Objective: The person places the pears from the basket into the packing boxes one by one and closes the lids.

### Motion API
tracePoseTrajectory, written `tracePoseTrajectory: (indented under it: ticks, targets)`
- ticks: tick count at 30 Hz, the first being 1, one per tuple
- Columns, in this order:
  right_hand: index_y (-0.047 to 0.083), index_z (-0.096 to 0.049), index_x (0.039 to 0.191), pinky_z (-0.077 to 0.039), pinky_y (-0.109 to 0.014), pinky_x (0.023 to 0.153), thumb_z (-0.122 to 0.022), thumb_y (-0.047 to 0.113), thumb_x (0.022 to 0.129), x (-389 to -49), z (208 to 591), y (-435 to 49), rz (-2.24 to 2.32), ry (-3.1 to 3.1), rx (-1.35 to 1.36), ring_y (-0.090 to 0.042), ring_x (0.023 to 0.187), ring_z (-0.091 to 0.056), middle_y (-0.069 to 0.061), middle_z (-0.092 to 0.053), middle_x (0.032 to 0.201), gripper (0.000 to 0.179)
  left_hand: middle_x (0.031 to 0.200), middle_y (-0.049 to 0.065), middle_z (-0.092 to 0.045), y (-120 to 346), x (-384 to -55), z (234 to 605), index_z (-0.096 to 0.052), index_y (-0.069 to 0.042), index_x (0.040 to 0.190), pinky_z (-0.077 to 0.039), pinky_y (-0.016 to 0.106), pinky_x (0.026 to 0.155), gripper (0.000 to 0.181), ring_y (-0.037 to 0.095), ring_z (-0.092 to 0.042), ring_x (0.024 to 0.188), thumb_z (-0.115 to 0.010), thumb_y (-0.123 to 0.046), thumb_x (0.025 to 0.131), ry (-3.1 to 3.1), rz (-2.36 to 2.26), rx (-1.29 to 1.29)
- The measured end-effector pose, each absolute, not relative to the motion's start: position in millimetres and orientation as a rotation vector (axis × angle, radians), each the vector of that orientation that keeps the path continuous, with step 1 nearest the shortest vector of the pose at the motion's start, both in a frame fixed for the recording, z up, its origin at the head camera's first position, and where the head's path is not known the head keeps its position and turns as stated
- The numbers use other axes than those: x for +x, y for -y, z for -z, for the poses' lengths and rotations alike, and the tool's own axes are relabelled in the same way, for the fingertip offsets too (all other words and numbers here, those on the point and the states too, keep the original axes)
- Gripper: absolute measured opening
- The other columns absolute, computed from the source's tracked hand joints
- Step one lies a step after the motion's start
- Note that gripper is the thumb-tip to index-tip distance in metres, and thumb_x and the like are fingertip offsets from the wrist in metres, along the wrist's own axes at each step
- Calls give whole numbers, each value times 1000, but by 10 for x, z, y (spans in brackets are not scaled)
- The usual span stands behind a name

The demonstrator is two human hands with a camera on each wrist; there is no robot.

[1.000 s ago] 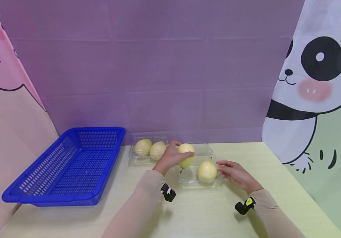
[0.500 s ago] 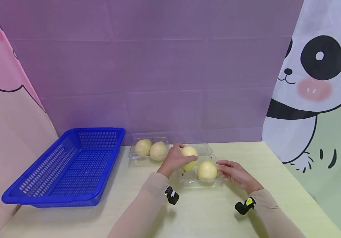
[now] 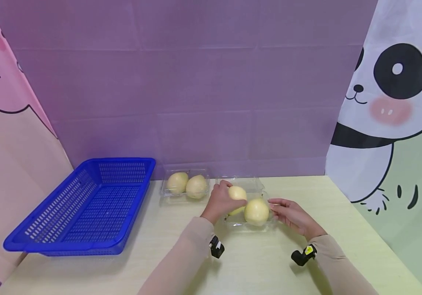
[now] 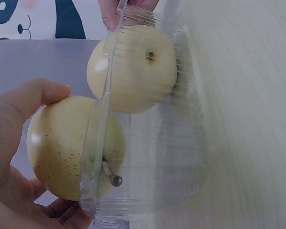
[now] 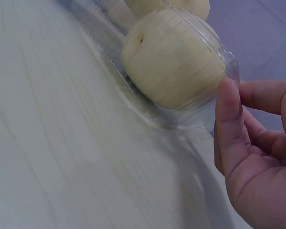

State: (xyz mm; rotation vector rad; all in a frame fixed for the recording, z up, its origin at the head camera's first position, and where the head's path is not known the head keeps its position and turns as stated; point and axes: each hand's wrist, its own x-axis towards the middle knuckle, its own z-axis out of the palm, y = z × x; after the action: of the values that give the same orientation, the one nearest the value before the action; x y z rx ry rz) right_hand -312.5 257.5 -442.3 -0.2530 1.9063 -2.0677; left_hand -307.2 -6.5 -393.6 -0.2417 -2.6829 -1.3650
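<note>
My left hand (image 3: 220, 203) grips a pale yellow pear (image 4: 62, 148) with thumb and fingers spread round its sides. That pear is partly inside a clear plastic clamshell box (image 4: 152, 162), its stem pointing down behind the box's near wall in the left wrist view. Beside it, a second pear (image 3: 256, 212) sits in the right half of the box. My right hand (image 5: 257, 157) pinches the box's rim at the right end, thumb outside and a finger over the edge. The box's lid (image 3: 251, 184) lies folded back behind it.
Farther back on the left stands another clear box (image 3: 164, 191) holding a pear (image 3: 177, 182) and a second pear (image 3: 196, 187). A large blue plastic basket (image 3: 129, 233) takes up the table's left side. A purple backdrop (image 3: 203, 82) rises behind the table (image 3: 255, 266).
My left hand has moved right and slightly toward me, bringing its pear down from above the box to partly inside it. The right hand has stayed at the rim.
</note>
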Motion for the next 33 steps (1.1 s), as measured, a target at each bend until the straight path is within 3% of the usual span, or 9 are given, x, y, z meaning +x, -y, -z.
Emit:
tracePoseTrajectory:
  ticks: [12,21,33]
  targets:
    - [-13,-42,139,-53,-18,73,-52,4,104,-3125,4424,-2577,2076,-1909,-244,-7,79,-60,-3,-60,102,41,119,18,-49,-17,-3030,3972,-51,2,132,-50,43,90,72,32,-49,112,-81,-34,77,2787,1097,-292]
    - [-14,-41,139,-53,-18,72,-52,4,103,-3127,4418,-2577,2076,-1905,-250,-7,78,-59,-3,-60,101,41,115,18,-50,-29,-3007,3983,-50,5,132,-49,42,89,72,33,-48,109,-79,-33,79,2830,977,-327]
    - [-13,-43,138,-53,-18,73,-53,4,103,-3124,4415,-2574,2080,-1899,-260,-7,79,-60,-4,-60,103,40,102,15,-50,-6,-2965,3957,-60,9,122,-44,40,88,59,32,-44,101,-77,-31,81,2848,834,-403]
